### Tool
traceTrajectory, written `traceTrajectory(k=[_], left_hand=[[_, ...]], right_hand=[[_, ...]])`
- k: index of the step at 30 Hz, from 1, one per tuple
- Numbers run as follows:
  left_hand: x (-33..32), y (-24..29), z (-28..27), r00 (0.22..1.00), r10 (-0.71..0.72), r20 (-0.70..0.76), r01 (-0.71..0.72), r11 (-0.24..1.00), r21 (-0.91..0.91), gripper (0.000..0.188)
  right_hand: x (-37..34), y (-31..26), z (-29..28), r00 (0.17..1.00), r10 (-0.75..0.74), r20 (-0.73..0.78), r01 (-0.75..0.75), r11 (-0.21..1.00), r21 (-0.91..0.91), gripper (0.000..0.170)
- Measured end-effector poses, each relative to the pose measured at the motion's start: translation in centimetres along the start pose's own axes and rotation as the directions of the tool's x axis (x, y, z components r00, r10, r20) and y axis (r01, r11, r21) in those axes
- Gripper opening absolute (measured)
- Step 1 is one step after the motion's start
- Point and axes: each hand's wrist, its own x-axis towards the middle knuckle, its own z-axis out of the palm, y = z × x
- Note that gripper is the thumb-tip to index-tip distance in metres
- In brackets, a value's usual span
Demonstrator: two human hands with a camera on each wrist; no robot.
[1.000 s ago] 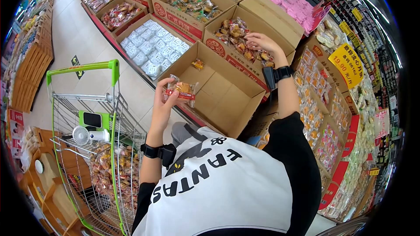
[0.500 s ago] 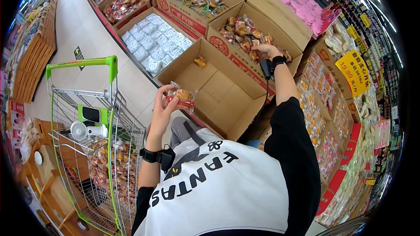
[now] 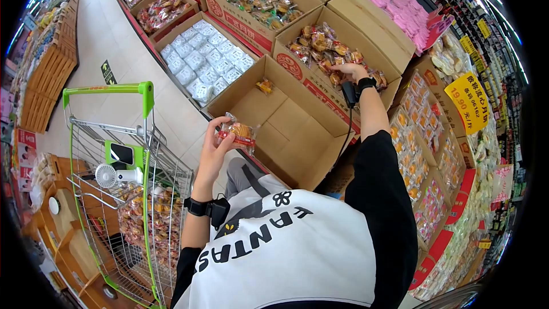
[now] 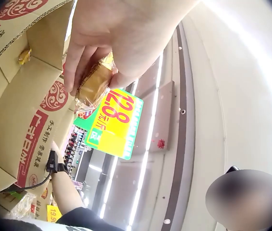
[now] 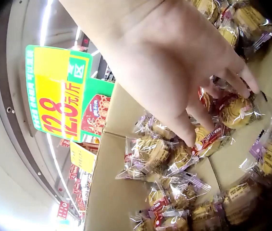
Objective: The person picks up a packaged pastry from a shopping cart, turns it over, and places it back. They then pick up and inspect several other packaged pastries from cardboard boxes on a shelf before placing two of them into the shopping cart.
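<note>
My left hand (image 3: 211,151) holds a plastic-wrapped mooncake (image 3: 243,131) with a red band, pinched between thumb and fingers, near the left rim of a cardboard box (image 3: 309,143). In the left wrist view the same mooncake (image 4: 96,84) shows its golden side between the fingers. My right hand (image 3: 351,70) is down inside another cardboard box (image 3: 320,88) of wrapped mooncakes (image 3: 320,40). The right wrist view shows its fingers spread over the pile, fingertips right at a red-labelled mooncake (image 5: 208,139) and another beside it (image 5: 237,110).
One small yellow packet (image 3: 265,86) lies in the nearer box. White packets (image 3: 200,60) fill a box to its left. A green-handled shopping cart (image 3: 147,100) stands at my left, with a large bag of wrapped goods (image 3: 151,223). Boxes of packets (image 3: 412,154) line the right.
My right hand has moved from above the mooncakes down and toward me, to the near right part of the pile. My left hand keeps the mooncake in about the same place.
</note>
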Motion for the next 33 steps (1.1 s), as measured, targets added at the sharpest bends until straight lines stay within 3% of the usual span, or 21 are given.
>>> traceTrajectory(k=[3,5,6,8,10,15,17,18,20,24,27,29,32,33], left_hand=[[0.2,-0.2,0.1,1.000,-0.006,0.002,0.006,1.000,-0.004,0.032],[0.3,-0.2,0.1,1.000,-0.005,0.002,0.005,1.000,-0.018,0.032],[0.3,-0.2,0.1,1.000,-0.004,0.014,0.004,1.000,-0.026,0.032],[0.5,-0.3,0.1,1.000,-0.001,0.021,0.002,0.999,-0.034,0.032],[0.7,-0.7,0.0,1.000,0.020,0.022,-0.020,1.000,-0.017,0.032],[0.6,-0.6,-0.1,1.000,0.009,0.030,-0.009,1.000,-0.002,0.032],[0.7,-0.6,-0.1,1.000,0.007,0.030,-0.007,1.000,-0.007,0.032],[0.7,-0.7,-0.1,0.999,0.010,0.032,-0.009,1.000,-0.010,0.031],[0.8,-0.7,-0.2,0.999,0.011,0.030,-0.011,1.000,-0.014,0.031],[0.8,-0.8,-0.2,0.999,0.031,0.038,-0.031,0.999,-0.014,0.031],[0.9,-0.9,-0.4,0.999,0.036,0.034,-0.036,0.999,-0.013,0.031],[0.9,-1.0,-0.5,0.999,0.036,0.031,-0.036,0.999,-0.014,0.030],[0.8,-1.1,-0.9,0.998,0.054,0.042,-0.053,0.998,-0.021,0.030],[0.7,-1.1,-0.9,0.998,0.055,0.033,-0.055,0.998,-0.020,0.030]], right_hand=[[-1.8,-0.5,1.1,1.000,0.002,-0.020,-0.001,1.000,0.027,0.054],[-3.3,-1.1,2.2,0.977,0.006,-0.215,-0.027,0.995,-0.094,0.053],[-2.3,-0.6,1.8,0.977,0.006,-0.213,-0.027,0.995,-0.094,0.053],[-0.4,0.5,1.1,0.980,-0.197,0.005,0.197,0.980,0.007,0.033],[-0.7,0.2,1.4,0.982,-0.184,-0.031,0.183,0.983,-0.027,0.031],[-0.2,0.2,1.2,0.990,-0.115,-0.081,0.111,0.992,-0.056,0.032],[-0.1,0.3,0.9,0.990,-0.114,0.078,0.116,0.993,-0.023,0.032],[0.0,0.2,0.9,0.990,-0.114,0.080,0.117,0.993,-0.025,0.032],[-0.2,0.0,1.1,0.986,-0.160,0.053,0.167,0.965,-0.204,0.034],[-0.1,-0.3,0.7,0.991,-0.063,0.119,0.084,0.980,-0.179,0.040],[0.1,-0.8,0.8,0.999,-0.018,0.046,0.028,0.971,-0.236,0.038],[-3.8,-2.1,2.9,0.996,0.013,-0.091,-0.041,0.949,-0.312,0.049],[-2.0,-1.3,2.3,0.990,-0.062,-0.125,0.014,0.934,-0.356,0.055],[-1.0,-1.0,1.7,0.992,-0.050,-0.119,0.006,0.940,-0.342,0.048]])
